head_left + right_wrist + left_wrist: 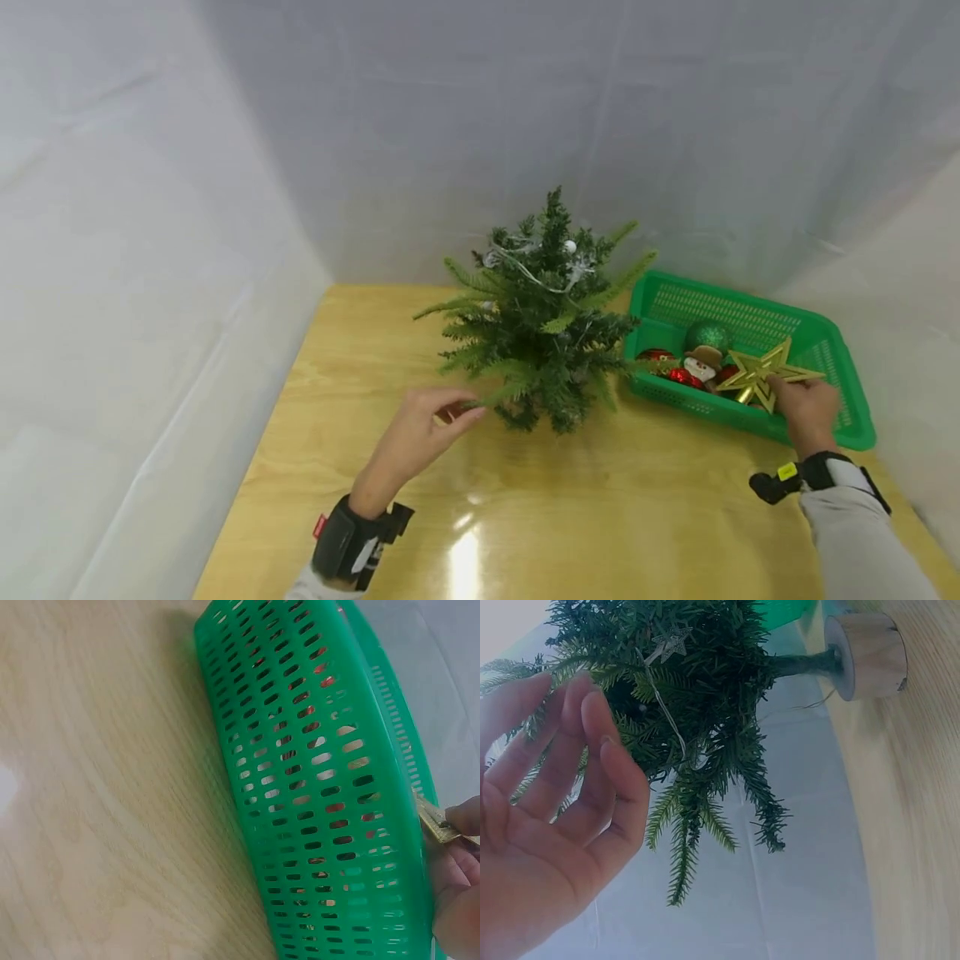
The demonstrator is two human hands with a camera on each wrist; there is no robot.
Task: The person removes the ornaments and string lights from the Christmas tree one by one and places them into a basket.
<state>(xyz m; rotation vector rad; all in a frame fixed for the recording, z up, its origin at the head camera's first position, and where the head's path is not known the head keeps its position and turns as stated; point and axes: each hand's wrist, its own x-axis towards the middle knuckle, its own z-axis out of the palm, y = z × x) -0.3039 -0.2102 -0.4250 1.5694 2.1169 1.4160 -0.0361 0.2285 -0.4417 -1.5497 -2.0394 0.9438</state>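
A small artificial Christmas tree (536, 333) stands upright on a round wooden base (870, 656). My left hand (427, 429) is at its lower left side, with thumb and index finger pinching the tip of a low branch (501, 392). The other fingers of that hand curl loosely in the left wrist view. Over the front rim of the green basket (858, 400), my right hand (810, 408) holds a gold star (757, 371) by one side. In the right wrist view, fingers and thumb grip the star's edge (436, 823); the rest is hidden behind the basket wall.
Inside the basket lie a green glitter ball (707, 336), a snowman ornament (701, 364) and red ornaments (684, 379). A light string (525, 268) with white pieces winds round the tree's upper part. White sheeting (465, 125) hangs behind and beside the wooden table (570, 517).
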